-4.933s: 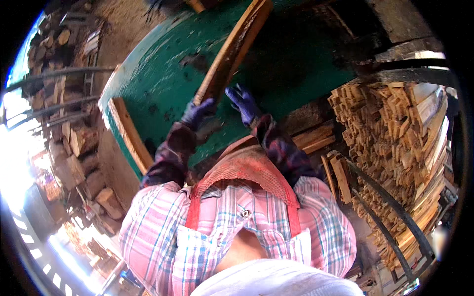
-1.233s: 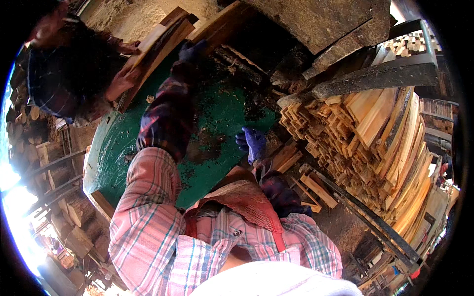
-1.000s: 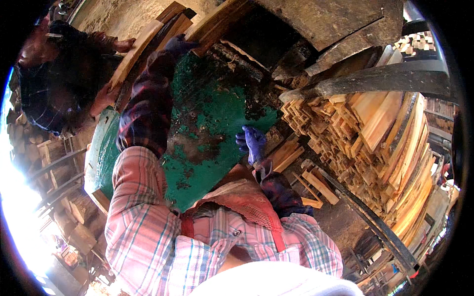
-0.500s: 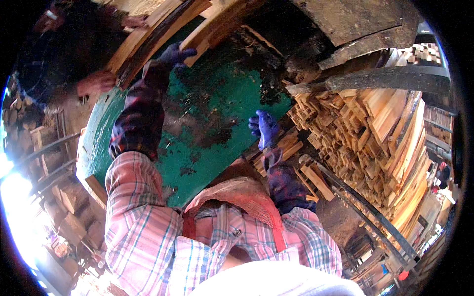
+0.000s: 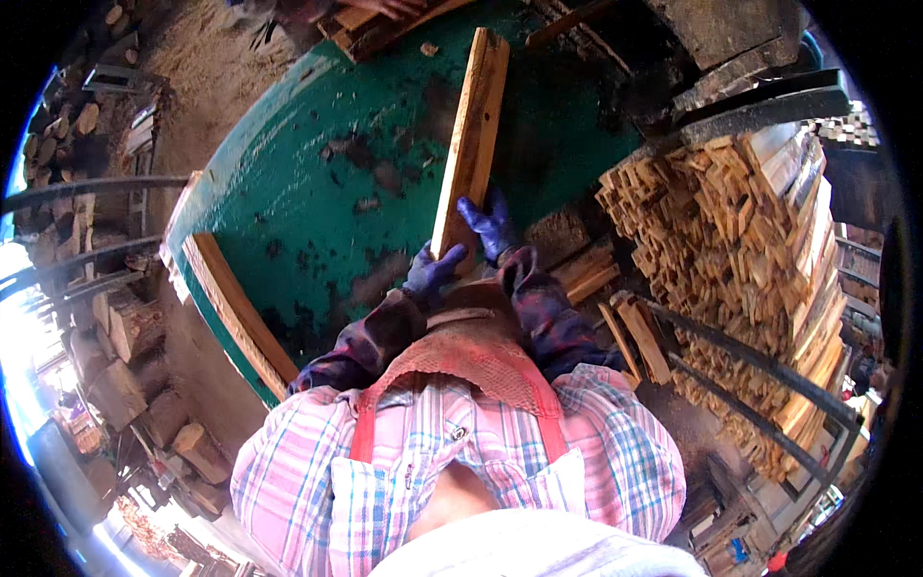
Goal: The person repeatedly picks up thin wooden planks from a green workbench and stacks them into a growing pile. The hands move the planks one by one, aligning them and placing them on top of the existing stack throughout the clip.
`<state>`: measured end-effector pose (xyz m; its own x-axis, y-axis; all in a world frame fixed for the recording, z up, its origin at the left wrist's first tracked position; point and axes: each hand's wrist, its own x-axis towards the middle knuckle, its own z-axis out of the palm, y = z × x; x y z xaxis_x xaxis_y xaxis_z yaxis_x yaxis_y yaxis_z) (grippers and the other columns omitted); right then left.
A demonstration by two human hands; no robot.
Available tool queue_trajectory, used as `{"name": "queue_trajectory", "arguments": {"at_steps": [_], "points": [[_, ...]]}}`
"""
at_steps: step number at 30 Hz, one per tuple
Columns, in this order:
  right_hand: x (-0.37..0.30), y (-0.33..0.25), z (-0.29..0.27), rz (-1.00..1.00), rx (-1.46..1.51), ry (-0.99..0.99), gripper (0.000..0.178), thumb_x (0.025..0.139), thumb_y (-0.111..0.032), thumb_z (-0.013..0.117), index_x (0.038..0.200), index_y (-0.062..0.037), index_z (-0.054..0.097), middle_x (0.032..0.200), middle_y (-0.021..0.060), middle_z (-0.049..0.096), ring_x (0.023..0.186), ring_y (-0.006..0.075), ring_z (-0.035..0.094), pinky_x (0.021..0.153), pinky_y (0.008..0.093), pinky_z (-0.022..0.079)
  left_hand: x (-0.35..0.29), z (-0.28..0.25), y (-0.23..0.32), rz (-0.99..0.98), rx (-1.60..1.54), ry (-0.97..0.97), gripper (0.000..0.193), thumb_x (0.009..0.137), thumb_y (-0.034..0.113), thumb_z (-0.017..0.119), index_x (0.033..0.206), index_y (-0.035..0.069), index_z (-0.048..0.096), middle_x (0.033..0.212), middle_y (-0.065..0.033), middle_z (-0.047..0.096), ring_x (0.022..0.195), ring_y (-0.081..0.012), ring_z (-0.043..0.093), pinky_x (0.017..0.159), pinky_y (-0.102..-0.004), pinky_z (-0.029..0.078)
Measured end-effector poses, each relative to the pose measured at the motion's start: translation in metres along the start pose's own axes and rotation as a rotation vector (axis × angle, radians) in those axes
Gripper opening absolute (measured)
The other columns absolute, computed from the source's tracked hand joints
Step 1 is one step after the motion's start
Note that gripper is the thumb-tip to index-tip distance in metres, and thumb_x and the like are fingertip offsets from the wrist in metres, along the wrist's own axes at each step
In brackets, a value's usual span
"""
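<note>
Fingers of left hand (image 5: 429, 271) curled about near end of squared timber (image 5: 471, 144); right hand (image 5: 492, 229) at its right side, thumb and fingers spread. Timber extends away over worn green tabletop (image 5: 288, 159); two-point hold presumably prevents swinging.

Brown floor (image 5: 216, 332), glaring light (image 5: 21, 385) leftward

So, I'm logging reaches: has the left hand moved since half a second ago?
Yes: the left hand came back over the green table, from far side toward near edge.
</note>
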<state>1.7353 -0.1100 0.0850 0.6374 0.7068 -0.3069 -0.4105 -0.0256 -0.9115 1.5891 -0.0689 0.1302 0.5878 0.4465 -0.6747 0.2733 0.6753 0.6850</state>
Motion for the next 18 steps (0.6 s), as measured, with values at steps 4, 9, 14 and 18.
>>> {"name": "queue_trajectory", "arguments": {"at_steps": [4,9,14,18], "points": [[-0.064,-0.007,-0.026,0.163,0.036,0.022,0.047,0.080,-0.024,0.071,0.116,-0.0017,0.051,0.106,0.0088,0.057,0.093,0.0189,0.055,0.081,0.0334,0.046,-0.044,-0.007,-0.024,-0.071,-0.167,-0.022,0.039,0.081,0.025,0.069,0.113,0.007,0.054,0.097,-0.0044,0.062,0.080,-0.0173,0.062,0.068,-0.0333,0.053],[-0.152,-0.046,-0.073,-0.001,-0.172,0.291,0.041,0.080,-0.008,0.067,0.117,0.0000,0.051,0.104,0.0063,0.059,0.089,0.0178,0.058,0.080,0.0309,0.047,-0.056,-0.037,-0.033,-0.106,-0.139,-0.082,0.044,0.080,0.024,0.069,0.111,-0.001,0.052,0.094,-0.0121,0.061,0.079,-0.0258,0.062,0.066,-0.0380,0.055],[-0.186,-0.098,-0.141,-0.606,-0.350,0.625,0.055,0.085,-0.016,0.065,0.132,-0.0013,0.040,0.110,0.0080,0.056,0.091,0.0127,0.052,0.079,0.0301,0.047,-0.038,-0.079,-0.037,-0.150,-0.079,-0.176,0.045,0.081,0.023,0.067,0.114,-0.002,0.050,0.096,-0.0135,0.061,0.082,-0.0262,0.062,0.065,-0.0363,0.054],[-0.194,-0.197,-0.239,-0.824,-0.295,0.791,0.051,0.084,-0.025,0.065,0.125,-0.0012,0.045,0.098,0.0049,0.057,0.083,0.0143,0.054,0.071,0.0263,0.047,-0.038,-0.092,-0.042,-0.261,0.110,-0.045,0.039,0.081,0.021,0.066,0.112,0.000,0.053,0.096,-0.0114,0.062,0.083,-0.0259,0.063,0.065,-0.0357,0.054]]}}
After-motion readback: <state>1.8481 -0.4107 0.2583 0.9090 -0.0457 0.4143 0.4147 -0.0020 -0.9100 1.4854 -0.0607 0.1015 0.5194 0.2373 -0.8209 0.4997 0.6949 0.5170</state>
